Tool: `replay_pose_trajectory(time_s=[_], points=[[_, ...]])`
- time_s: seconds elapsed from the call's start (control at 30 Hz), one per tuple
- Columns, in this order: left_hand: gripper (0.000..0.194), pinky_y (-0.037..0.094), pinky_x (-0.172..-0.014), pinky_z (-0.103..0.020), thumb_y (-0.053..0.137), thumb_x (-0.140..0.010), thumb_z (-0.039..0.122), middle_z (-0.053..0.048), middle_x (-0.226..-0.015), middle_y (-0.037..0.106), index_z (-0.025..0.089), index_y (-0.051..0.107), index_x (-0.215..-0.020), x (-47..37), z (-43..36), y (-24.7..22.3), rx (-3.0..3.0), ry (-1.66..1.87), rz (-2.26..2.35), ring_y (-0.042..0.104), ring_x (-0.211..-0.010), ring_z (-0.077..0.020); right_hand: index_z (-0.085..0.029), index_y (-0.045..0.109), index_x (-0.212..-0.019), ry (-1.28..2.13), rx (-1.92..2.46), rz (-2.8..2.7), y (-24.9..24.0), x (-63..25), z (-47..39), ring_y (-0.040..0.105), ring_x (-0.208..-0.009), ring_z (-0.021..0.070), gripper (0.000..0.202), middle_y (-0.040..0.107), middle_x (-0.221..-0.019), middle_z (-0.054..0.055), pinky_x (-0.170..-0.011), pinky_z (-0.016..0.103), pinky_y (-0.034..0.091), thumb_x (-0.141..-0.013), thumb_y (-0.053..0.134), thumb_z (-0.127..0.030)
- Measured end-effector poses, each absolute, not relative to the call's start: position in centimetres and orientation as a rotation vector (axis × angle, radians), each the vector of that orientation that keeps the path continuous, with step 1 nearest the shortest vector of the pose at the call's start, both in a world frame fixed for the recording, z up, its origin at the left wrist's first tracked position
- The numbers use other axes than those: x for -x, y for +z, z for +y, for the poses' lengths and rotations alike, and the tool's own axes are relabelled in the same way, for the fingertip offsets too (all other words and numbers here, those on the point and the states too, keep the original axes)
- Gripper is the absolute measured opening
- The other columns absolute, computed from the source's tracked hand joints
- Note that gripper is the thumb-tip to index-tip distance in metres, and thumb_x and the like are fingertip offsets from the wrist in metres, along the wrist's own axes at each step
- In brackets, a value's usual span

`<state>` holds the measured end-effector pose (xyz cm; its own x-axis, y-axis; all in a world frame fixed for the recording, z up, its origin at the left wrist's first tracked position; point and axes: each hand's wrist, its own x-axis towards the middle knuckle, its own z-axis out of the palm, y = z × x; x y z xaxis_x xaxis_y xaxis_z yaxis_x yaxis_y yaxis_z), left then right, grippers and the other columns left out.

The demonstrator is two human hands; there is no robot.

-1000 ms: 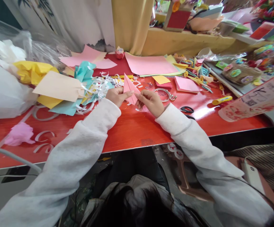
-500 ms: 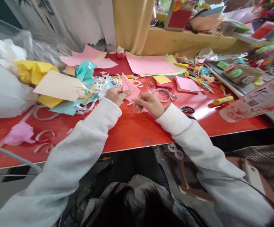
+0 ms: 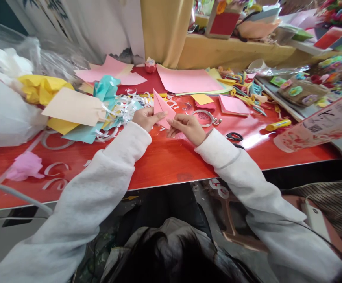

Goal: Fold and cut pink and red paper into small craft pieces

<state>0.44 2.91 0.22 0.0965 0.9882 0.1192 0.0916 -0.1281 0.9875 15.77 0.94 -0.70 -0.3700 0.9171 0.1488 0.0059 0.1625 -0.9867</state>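
Note:
A small folded pink paper (image 3: 163, 110) with a pointed top is held above the red table (image 3: 165, 165). My left hand (image 3: 146, 118) pinches its left side, thumb across the front. At the paper's lower right edge, the fingertips of my right hand (image 3: 187, 127) are closed on it. Behind my right hand lie a white ring (image 3: 204, 118) and a stack of pink paper squares (image 3: 234, 105). A yellow square (image 3: 202, 98) rests on darker red ones beside that stack.
Black scissors (image 3: 234, 136) lie right of my right hand, near a yellow marker (image 3: 278, 125) and a patterned cup (image 3: 315, 127). White paper curls (image 3: 126, 108) and crumpled yellow paper (image 3: 42, 89) are at the left. Large pink sheets (image 3: 188, 80) lie at the back.
The folded pink paper has shifted very slightly to the right and up in my hands. Both hands keep their hold on it.

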Motion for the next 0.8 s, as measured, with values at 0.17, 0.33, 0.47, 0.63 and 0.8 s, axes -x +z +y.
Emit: replay_pose_trajectory(time_s=[0.17,0.33,0.47,0.63,0.8], points=[[0.022,0.047,-0.061,-0.024,0.07,-0.062,0.031,-0.001,-0.064,0.063,0.012,0.067,-0.072,-0.4,2.8,0.3,-1.433,1.154,1.143,0.057,-0.062,-0.0116,-0.014,0.049,-0.061,1.299,0.944,-1.605,-0.6,-15.9,0.8,0.062,-0.05,0.0107,0.033,0.063,-0.057,0.002,-0.049,0.021,0.052,-0.073,0.061,-0.042],[0.025,0.048,-0.068,-0.026,0.071,-0.061,0.032,-0.003,-0.069,0.066,0.011,0.067,-0.072,-0.3,2.7,0.3,-1.458,1.165,1.127,0.059,-0.068,-0.0139,-0.015,0.05,-0.065,1.187,0.907,-1.6,-0.7,-16.1,0.9,0.061,-0.051,0.0096,0.034,0.062,-0.057,0.001,-0.052,0.022,0.052,-0.077,0.055,-0.046],[0.028,0.049,-0.065,-0.03,0.073,-0.057,0.03,-0.004,-0.07,0.065,0.01,0.065,-0.075,-0.4,3.4,-0.5,-1.353,1.101,1.004,0.06,-0.066,-0.0146,-0.015,0.049,-0.061,1.151,0.909,-1.609,-0.7,-16.3,1.0,0.059,-0.047,0.0091,0.034,0.06,-0.053,0.0,-0.049,0.021,0.051,-0.076,0.057,-0.045],[0.027,0.05,-0.063,-0.032,0.073,-0.056,0.028,-0.003,-0.064,0.063,0.01,0.063,-0.073,-0.4,3.7,-1.0,-1.289,1.111,0.933,0.06,-0.061,-0.0148,-0.015,0.052,-0.068,1.251,0.927,-1.566,-1.0,-16.0,1.2,0.064,-0.057,0.0102,0.031,0.062,-0.06,-0.001,-0.054,0.021,0.055,-0.065,0.069,-0.04],[0.023,0.05,-0.062,-0.028,0.072,-0.057,0.019,0.0,-0.066,0.061,0.012,0.06,-0.076,-0.4,3.4,-0.3,-1.281,1.117,0.988,0.059,-0.064,-0.0127,-0.012,0.054,-0.069,1.416,0.998,-1.664,-0.5,-16.3,1.2,0.062,-0.046,0.012,0.032,0.063,-0.053,0.002,-0.044,0.021,0.051,-0.065,0.069,-0.039]])
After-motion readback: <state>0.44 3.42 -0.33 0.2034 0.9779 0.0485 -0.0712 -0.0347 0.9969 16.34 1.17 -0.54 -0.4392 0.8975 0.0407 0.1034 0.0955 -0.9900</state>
